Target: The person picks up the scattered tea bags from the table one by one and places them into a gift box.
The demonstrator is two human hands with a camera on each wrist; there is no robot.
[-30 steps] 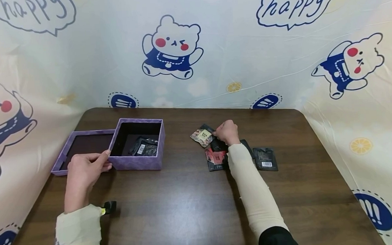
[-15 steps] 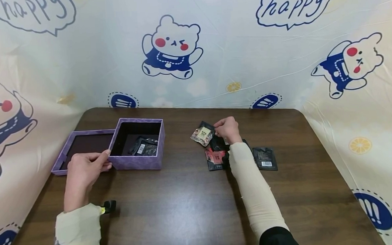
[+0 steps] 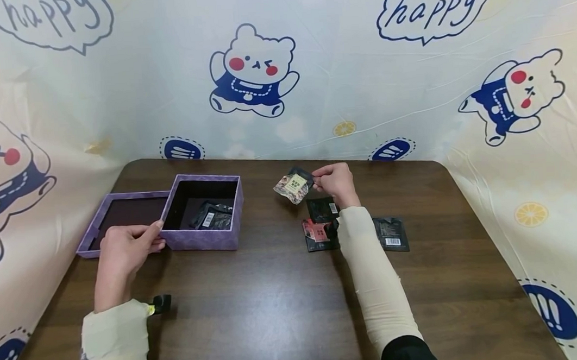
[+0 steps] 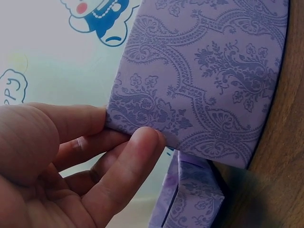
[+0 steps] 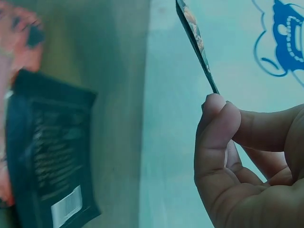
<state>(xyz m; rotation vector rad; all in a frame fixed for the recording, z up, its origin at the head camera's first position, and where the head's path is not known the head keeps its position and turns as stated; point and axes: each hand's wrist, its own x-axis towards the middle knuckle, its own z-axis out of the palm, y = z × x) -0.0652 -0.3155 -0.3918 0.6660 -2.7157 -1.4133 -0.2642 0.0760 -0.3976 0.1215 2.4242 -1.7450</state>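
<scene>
My right hand (image 3: 336,184) pinches a small packet (image 3: 292,186) with a floral front by its edge, between thumb and fingertips. In the right wrist view the packet (image 5: 202,52) is seen nearly edge-on, raised off the table. Below that hand lie a black packet (image 3: 322,210) with a barcode and a red-fronted packet (image 3: 318,235). My left hand (image 3: 128,251) grips the near left corner of a purple box (image 3: 201,240). Up close, the box (image 4: 199,80) shows a paisley-like pattern. Black packets (image 3: 214,215) lie inside it.
The purple lid (image 3: 88,247) lies upturned to the left of the box. Another black packet (image 3: 391,234) lies right of my right forearm on the brown table (image 3: 265,301). A printed cloth (image 3: 337,79) hangs behind and at the sides.
My right hand has lifted the floral packet up off the others and slightly toward the back, uncovering more of the black packet. The left hand stays on the box.
</scene>
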